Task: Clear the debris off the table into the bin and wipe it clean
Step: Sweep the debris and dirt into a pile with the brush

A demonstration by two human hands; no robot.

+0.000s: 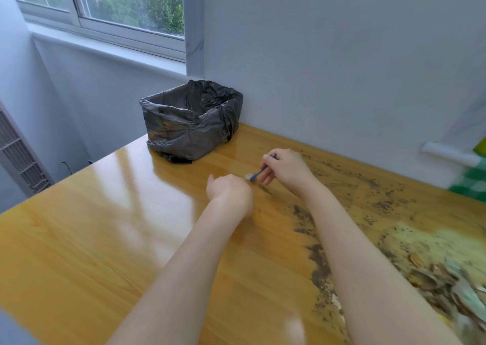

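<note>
Wooden bench [110, 239], glossy and bare on its left half; right half strewn with dark crumbly debris [368, 200], thickening toward the near right corner into a heap of pale powder, husks and leaf-like scraps [434, 273]. Bin [189, 124], lined with a crumpled black bag, stands on the bench at the far edge, against the wall and below the window [105, 0]. Right hand [285, 170] curled around a small blue-handled brush [259, 173], fingers pinching the handle, bristle end pointing down-left toward the bench surface at the edge of the debris. Left hand [228, 193] just beside the brush head, fingers folded loosely inward, seen from the back; whether it holds anything cannot be told. Both forearms bare, reaching in from the near edge. Motion blur on the left hand.
</note>
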